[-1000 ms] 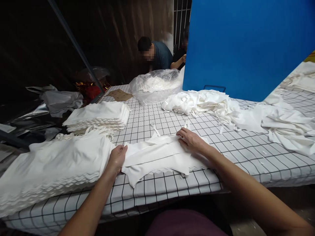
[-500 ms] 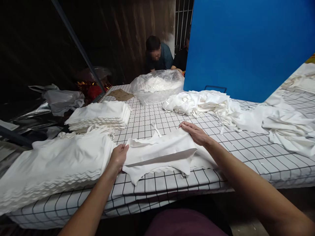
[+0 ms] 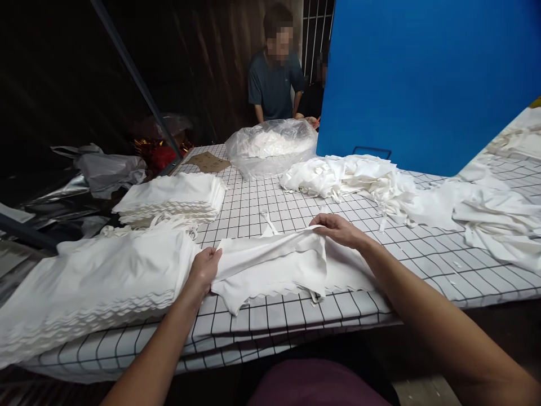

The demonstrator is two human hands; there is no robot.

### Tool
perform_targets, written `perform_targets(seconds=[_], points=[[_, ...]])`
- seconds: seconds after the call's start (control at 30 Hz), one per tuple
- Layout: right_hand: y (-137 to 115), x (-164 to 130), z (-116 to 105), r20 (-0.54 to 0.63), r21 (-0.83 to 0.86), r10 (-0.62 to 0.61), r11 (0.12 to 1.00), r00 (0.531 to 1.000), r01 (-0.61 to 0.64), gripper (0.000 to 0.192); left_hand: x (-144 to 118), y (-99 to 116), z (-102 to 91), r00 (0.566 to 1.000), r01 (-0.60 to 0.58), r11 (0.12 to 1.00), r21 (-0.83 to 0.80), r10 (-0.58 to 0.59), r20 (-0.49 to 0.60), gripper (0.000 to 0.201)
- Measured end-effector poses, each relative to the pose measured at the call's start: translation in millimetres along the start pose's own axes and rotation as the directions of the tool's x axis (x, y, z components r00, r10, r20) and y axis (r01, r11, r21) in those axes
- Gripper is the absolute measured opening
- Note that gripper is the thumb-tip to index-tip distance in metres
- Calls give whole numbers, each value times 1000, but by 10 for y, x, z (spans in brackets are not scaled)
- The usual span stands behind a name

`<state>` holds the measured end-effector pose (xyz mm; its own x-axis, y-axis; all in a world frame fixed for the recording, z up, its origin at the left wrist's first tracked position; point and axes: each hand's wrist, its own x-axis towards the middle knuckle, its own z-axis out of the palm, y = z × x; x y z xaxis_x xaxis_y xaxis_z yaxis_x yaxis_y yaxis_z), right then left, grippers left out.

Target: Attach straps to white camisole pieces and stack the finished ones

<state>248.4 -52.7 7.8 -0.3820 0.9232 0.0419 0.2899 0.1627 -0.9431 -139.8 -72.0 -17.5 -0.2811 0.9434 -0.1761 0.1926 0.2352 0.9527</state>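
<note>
A white fabric piece with a scalloped edge (image 3: pixel 270 270) lies on the checked table (image 3: pixel 262 321) in front of me. My left hand (image 3: pixel 205 269) grips its left end, next to a tall stack of the same white pieces (image 3: pixel 88 287). My right hand (image 3: pixel 336 230) holds the upper right edge of the piece, which is lifted and folded over. A thin white strap (image 3: pixel 267 220) sticks out behind it.
A second folded stack (image 3: pixel 173 197) sits further back on the left. A clear plastic bag of white pieces (image 3: pixel 270 148), a loose white heap (image 3: pixel 359 177) and more cloth (image 3: pixel 494 220) lie beyond. A blue board (image 3: pixel 426 79) stands behind. A person (image 3: pixel 274 79) stands at the far end.
My right hand lifted the right edge of the piece and drew it up and over, then lowered it. The left hand stayed put. The person at the far end stood up.
</note>
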Motion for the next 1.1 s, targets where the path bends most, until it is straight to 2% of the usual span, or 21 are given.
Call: perform_targets(seconds=[0.13,0.27,0.37,0.5,0.6,0.67,0.73,0.8,0.87,0.93,0.97,1.03,1.1], points=[[-36,-36,-36,-4,185,-4,983,1000,4,33,-16,13,-7,1000,6,1000,11,-6,5,40],[-115,-118,-111,82,393,-63,919,995,26,32,-20,14,-7,999,20,1000,-22,-19,44,42],[-156,-135,-156,142,411,-40,911,989,-23,36,-8,10,-1,998,23,999,-45,-21,51,44],[-154,-90,-157,100,335,72,937,992,-101,38,-34,37,16,998,23,993,-115,-16,55,45],[-109,-83,-148,81,278,129,949,988,-147,41,-86,79,27,995,42,980,-195,-22,101,47],[-69,-90,-162,61,164,180,968,982,-188,46,-107,104,34,992,58,972,-228,-30,126,48],[-54,-83,-179,-29,-20,232,972,972,-232,53,-110,134,44,991,48,966,-253,-14,134,48],[-106,-56,-166,-148,-191,210,953,966,-236,55,-112,192,67,988,10,959,-282,33,148,47],[-256,-6,-97,-168,-289,95,947,981,-141,52,-133,307,111,975,-49,953,-300,110,191,46],[-500,66,30,-59,-328,-68,944,996,45,48,-189,495,172,939,-131,952,-275,208,274,42],[-646,112,106,14,-341,-155,928,988,150,48,-228,612,207,906,-187,950,-251,265,329,39],[-953,217,254,151,-383,-312,856,938,346,55,-315,874,272,809,-328,925,-193,381,448,33],[-1244,327,352,275,-451,-387,757,880,473,54,-388,1135,321,699,-478,864,-157,482,527,31]])
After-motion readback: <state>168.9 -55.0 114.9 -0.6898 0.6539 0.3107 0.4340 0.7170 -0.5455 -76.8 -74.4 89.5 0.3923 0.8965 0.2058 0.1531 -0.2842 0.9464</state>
